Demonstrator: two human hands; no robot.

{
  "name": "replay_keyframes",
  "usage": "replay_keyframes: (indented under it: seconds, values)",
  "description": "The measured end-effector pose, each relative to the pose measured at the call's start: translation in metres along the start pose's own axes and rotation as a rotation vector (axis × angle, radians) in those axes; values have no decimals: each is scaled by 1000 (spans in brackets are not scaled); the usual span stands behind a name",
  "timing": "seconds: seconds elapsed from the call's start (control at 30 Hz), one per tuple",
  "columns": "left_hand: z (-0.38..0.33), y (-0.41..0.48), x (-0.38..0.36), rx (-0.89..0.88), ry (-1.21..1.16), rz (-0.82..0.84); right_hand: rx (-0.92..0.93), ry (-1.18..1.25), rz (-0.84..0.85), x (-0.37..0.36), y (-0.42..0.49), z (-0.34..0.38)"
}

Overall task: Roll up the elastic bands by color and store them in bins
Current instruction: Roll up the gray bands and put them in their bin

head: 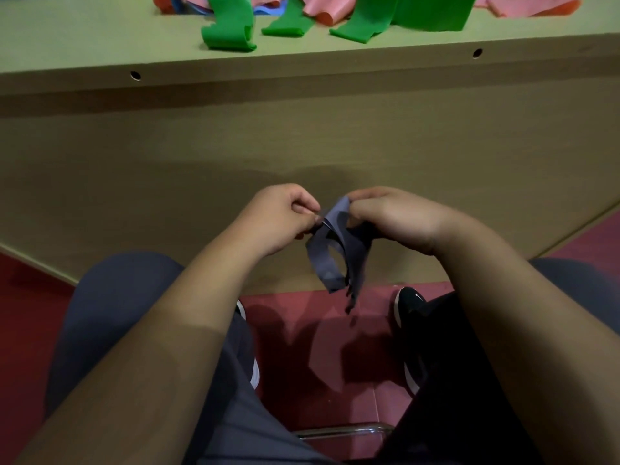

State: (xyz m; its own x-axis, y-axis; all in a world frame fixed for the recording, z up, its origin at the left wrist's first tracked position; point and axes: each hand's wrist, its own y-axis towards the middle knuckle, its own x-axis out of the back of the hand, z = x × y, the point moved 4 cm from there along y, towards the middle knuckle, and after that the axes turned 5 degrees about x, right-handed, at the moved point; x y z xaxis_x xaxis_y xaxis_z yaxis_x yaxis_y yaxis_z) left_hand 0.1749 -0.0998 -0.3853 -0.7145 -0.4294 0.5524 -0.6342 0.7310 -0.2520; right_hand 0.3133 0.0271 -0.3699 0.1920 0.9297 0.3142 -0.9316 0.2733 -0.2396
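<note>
While both hands work low, near the body, left hand (pixel 285 219) pinches the dark blue band (pixel 322 260); right hand (pixel 396 219) grips its top fold. Loops hang between them. Green bands (pixel 228 31), pink bands (pixel 523 6) lie on far tabletop (pixel 100 38).

Left hand (pixel 278 219) and right hand (pixel 392 219): bare, as are both forearms (pixel 161 347) up to the near edge. Legs: grey trousers (pixel 114 313), the right leg reading darker in shadow. Right shoe (pixel 411 305): black, white sole edge, small white mark on top. Left shoe (pixel 255 374): largely hidden, white sole edge visible.
</note>
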Motion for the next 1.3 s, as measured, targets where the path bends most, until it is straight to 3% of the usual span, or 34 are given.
replay_keyframes:
  seconds: [0.2,0.47,0.8,1.1,1.3]
  values:
    - [-3,0,5,11,-5,43,14,8,11,1,3,-5]
    - [4,3,12,57,-123,74,-47,-303,15,8,3,-14]
    - [1,1,9,94,-293,160,97,-296,105,0,4,-15]
    - [-3,-11,8,127,-474,296,59,-152,-29,3,6,-13]
    - [-4,-12,9,134,-512,289,47,-115,-51,3,6,-9]
